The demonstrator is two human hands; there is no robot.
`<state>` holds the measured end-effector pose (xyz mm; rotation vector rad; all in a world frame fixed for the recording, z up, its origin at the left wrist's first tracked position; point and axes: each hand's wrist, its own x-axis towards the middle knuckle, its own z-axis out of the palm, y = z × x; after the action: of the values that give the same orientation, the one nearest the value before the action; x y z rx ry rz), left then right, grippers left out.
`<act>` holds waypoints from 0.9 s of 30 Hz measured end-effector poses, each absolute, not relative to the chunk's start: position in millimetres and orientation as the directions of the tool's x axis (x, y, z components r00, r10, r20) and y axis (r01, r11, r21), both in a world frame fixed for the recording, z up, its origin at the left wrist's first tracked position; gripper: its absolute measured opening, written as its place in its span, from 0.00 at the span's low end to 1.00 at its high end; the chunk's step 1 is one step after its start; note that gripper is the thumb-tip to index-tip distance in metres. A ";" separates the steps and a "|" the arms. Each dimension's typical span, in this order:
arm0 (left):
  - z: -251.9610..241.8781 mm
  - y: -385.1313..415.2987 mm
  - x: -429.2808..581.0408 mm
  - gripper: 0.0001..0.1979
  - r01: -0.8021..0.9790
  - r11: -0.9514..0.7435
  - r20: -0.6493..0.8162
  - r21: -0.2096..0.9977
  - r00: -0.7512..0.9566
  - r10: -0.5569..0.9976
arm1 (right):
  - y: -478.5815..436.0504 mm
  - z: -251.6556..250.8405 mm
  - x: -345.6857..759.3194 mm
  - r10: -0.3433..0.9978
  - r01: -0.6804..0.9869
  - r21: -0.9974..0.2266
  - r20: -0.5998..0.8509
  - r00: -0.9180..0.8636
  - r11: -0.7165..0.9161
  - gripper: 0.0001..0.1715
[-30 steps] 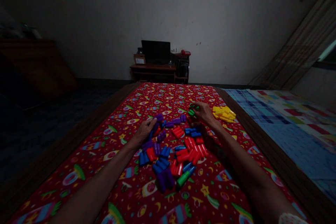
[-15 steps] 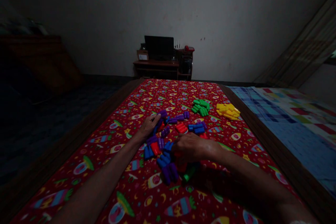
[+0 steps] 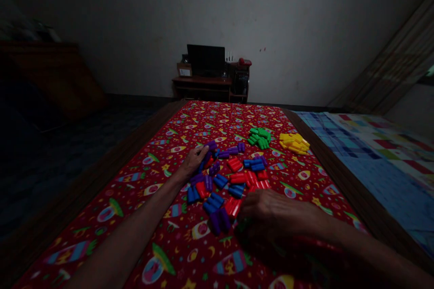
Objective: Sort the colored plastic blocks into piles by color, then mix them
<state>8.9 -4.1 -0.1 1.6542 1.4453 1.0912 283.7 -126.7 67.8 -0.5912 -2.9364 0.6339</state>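
Blocks [image 3: 230, 185]: mixed red, blue and purple heap, centre of frame on the red cloth [image 3: 190, 253]. Head view: my left hand [image 3: 194, 161] lies flat, fingers spread on the heap's left edge. My right hand [image 3: 271, 211] curls over its near edge; can't tell if it grips anything. Green pile [image 3: 259, 137] and yellow pile [image 3: 294, 143] sit upper right. Risk, I'd say: in this dim light blue and purple are easy to confuse.

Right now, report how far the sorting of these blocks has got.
Done: a green pile and a yellow pile lie apart, each one colour. In hand: the right hand covers the near edge of the mixed heap, its grip hidden; the left hand rests on purple pieces. Left: that heap, red, blue and purple together.
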 end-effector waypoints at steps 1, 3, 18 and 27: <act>-0.6 -3.6 9.0 0.34 0.402 -0.165 0.160 0.901 0.045 0.986 | -136.2 62.0 285.4 0.397 0.367 -0.367 0.005 -0.918 0.855 0.11; -1.3 -2.7 9.3 0.35 0.347 -0.188 0.177 0.919 0.063 0.982 | -147.3 52.8 286.1 0.433 0.403 -0.294 0.042 -0.900 0.867 0.11; 0.2 -0.6 7.9 0.33 0.401 -0.245 0.241 0.883 0.060 0.969 | -27.7 50.6 288.3 0.882 0.242 -0.948 0.070 -0.467 0.204 0.26; 1.0 -13.1 19.4 0.30 0.465 -0.512 0.373 0.722 0.362 0.854 | -5.1 36.0 211.6 0.862 0.026 -0.969 0.207 -0.463 0.247 0.20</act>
<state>19.4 -13.1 1.0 2.1246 1.1411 1.0218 211.6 -5.1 36.0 -0.8258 -1.7169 1.3120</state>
